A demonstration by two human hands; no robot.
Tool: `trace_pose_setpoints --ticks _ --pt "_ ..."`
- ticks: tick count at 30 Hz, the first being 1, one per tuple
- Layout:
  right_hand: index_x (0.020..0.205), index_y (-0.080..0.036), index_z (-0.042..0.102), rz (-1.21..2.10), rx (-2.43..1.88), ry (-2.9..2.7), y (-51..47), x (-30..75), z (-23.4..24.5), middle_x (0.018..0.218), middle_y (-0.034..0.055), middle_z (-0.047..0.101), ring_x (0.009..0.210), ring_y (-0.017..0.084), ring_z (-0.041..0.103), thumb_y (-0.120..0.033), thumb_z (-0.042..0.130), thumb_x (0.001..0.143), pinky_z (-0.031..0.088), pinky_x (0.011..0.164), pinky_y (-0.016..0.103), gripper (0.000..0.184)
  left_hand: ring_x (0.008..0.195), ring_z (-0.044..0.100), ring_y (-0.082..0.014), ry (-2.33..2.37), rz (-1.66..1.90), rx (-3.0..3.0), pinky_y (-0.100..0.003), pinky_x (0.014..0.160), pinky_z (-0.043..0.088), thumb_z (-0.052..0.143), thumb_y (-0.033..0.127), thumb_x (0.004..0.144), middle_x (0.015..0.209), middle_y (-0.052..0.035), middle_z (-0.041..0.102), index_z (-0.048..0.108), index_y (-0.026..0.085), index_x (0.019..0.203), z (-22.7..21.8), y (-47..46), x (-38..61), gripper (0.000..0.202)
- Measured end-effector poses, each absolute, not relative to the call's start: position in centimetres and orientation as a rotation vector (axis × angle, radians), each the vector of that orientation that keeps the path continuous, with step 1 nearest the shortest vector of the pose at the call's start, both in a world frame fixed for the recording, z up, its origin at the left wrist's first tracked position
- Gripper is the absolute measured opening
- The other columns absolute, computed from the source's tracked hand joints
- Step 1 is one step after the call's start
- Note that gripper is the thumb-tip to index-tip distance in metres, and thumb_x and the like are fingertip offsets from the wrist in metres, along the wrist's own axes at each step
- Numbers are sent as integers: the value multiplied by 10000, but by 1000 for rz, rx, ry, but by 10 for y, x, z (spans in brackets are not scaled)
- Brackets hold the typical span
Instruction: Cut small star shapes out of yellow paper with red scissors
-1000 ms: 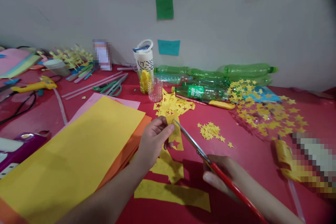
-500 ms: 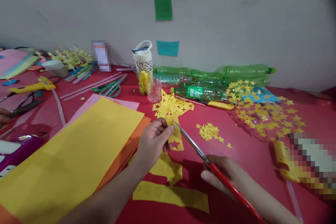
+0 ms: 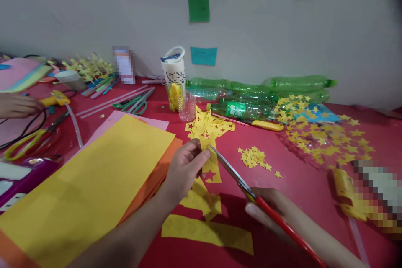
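Between the thumb and fingers of my left hand (image 3: pixel 185 165) is a strip of yellow paper (image 3: pixel 214 163) with a star-shaped hole near its lower end. My right hand (image 3: pixel 266 207) is closed round the red handles of a pair of scissors (image 3: pixel 235 176). The scissors' tip meets the strip beside my left thumb. Behind the strip lies a heap of yellow paper scraps (image 3: pixel 209 123) with star holes. To the right is a small pile of cut yellow stars (image 3: pixel 253 157). Nearer me lie a yellow paper piece (image 3: pixel 204 201) and another yellow strip (image 3: pixel 207 232) with faint marks.
Yellow sheets (image 3: pixel 103 176) over orange and pink ones cover the left. Green plastic bottles (image 3: pixel 295 83) line the wall beside a white tumbler (image 3: pixel 173 69). More stars (image 3: pixel 336 142) and a yellow glue gun (image 3: pixel 345 188) lie right. Another person's hand (image 3: pixel 19 105) touches a second glue gun (image 3: pixel 56 98).
The view has shifted slightly, so most things appear a little further right. At the left, the other person's hand has let go of scissors and reached the glue gun. My grips are unchanged.
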State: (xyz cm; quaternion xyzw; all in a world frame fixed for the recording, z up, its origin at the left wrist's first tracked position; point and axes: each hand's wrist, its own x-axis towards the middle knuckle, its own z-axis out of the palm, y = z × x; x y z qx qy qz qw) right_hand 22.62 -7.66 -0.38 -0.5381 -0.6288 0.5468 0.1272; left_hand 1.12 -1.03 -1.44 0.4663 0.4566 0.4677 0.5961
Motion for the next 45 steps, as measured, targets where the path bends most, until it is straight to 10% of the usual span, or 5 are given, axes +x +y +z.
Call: trace_pose_setpoints --ticks 45 --pt "603 -197 372 1531 -1517 -1786 -79 217 -19 534 -50 360 469 80 304 -745 379 817 218 432 228 589 440 486 -51 872 1114 958 -153 407 394 594 258 856 583 51 556 598 185 802 -21 -14 14 91"
